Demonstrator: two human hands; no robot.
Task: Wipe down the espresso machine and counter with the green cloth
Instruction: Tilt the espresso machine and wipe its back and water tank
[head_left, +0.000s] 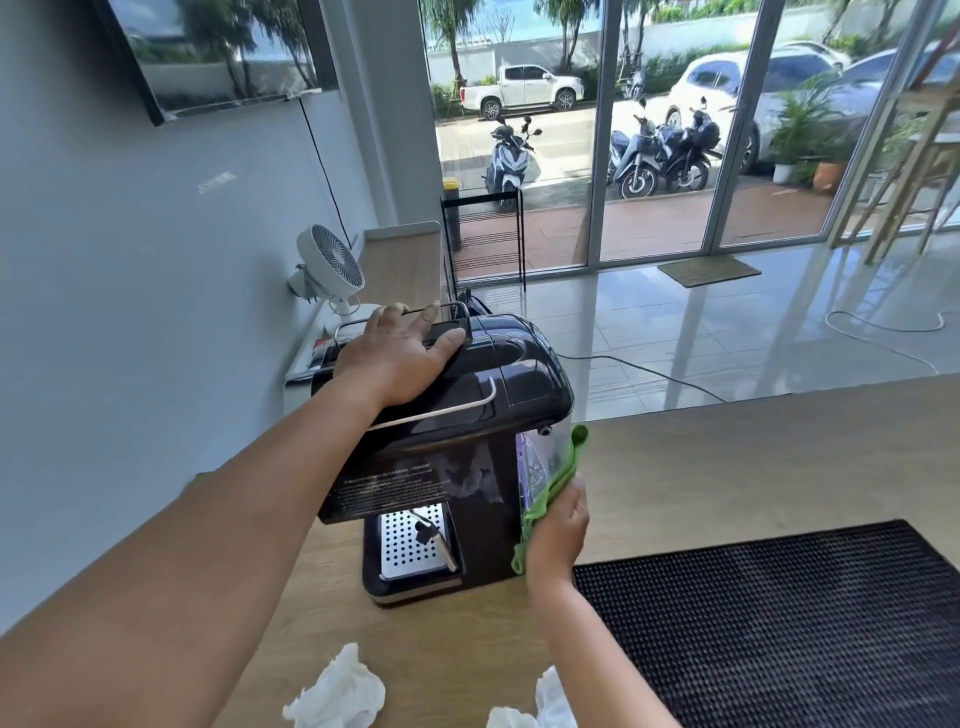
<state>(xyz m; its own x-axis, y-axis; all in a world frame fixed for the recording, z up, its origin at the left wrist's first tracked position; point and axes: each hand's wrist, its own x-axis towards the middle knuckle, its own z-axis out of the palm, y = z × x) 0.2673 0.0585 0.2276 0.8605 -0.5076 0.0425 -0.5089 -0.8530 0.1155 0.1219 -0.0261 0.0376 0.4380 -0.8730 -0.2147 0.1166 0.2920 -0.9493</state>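
From the head view, the left hand (397, 358) lies spread flat on top of the espresso machine (457, 452), steadying it near the tabletop's (727, 467) far-left corner. The right hand (558, 530), its grip pinching the green cloth (550, 491), presses it to the machine's right side. Machine wiping is under way; I'd guess the next stroke needs firm pressure down that panel, tabletop afterwards.

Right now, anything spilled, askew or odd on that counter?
No spill or damage shows. Two crumpled white tissues lie loose on the wooden counter near the front edge, in front of the espresso machine.
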